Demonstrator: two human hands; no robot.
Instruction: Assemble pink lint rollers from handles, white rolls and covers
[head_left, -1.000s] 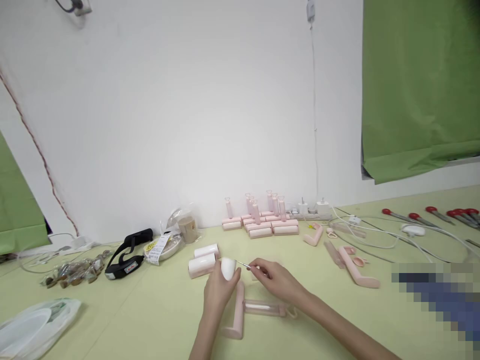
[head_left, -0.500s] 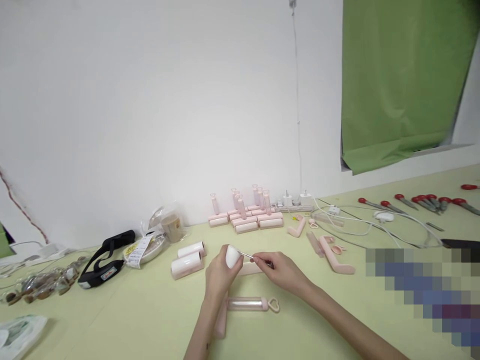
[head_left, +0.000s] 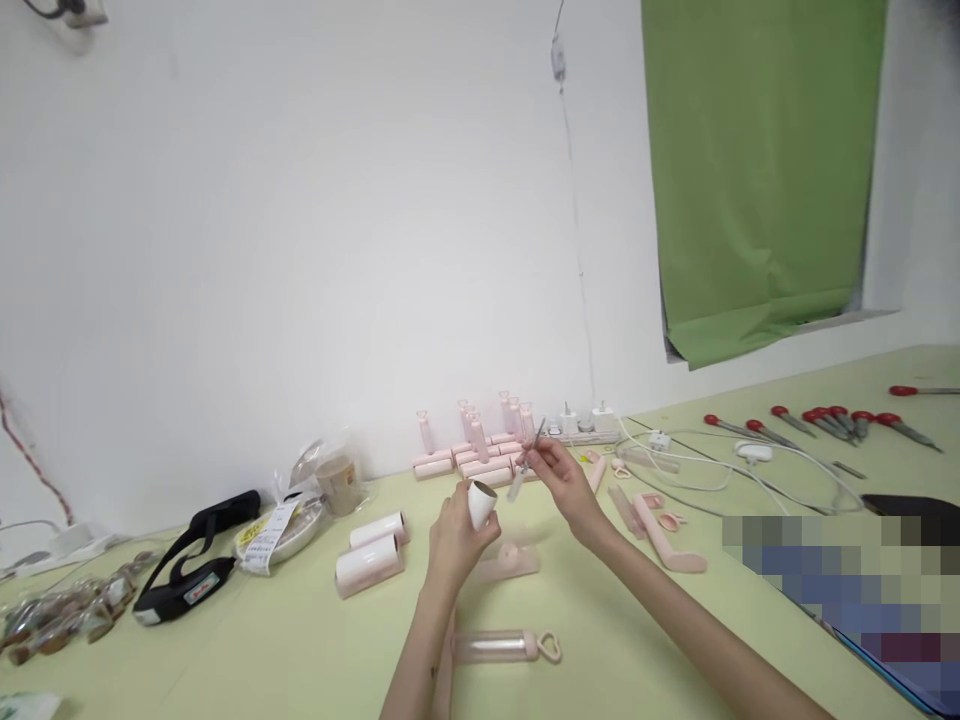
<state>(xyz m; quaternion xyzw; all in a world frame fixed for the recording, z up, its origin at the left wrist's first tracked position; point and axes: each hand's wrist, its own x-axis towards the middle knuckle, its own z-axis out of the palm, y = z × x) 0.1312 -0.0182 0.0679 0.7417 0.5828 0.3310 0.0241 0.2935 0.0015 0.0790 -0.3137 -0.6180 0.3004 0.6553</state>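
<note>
My left hand [head_left: 452, 540] is wrapped round a white lint roller refill roll [head_left: 481, 506], its open cardboard end facing up and right. Up and to the right of it, my right hand [head_left: 561, 482] pinches a thin metal tool [head_left: 538, 436] that points upward. A small translucent strip [head_left: 515, 487] hangs just below those fingertips; what holds it I cannot make out. Beneath the hands lies a pale pink cover piece [head_left: 510, 565]. Nearer me, a lint roller handle [head_left: 499, 647] with a heart-shaped loop lies flat, its pink head partly hidden by my left forearm.
Two white rolls [head_left: 369, 563] lie at left. Assembled pink lint rollers [head_left: 480, 465] stand by the wall. Loose pink parts [head_left: 667, 540], white cables [head_left: 712, 465] and red-handled tools [head_left: 832, 420] are at right. A black strap [head_left: 191, 570] and bagged food containers [head_left: 281, 530] sit left.
My right hand has moved up and away from the roll, its tool now pointing upward, and a translucent strip shows by it. The roll has tilted, showing its open end.
</note>
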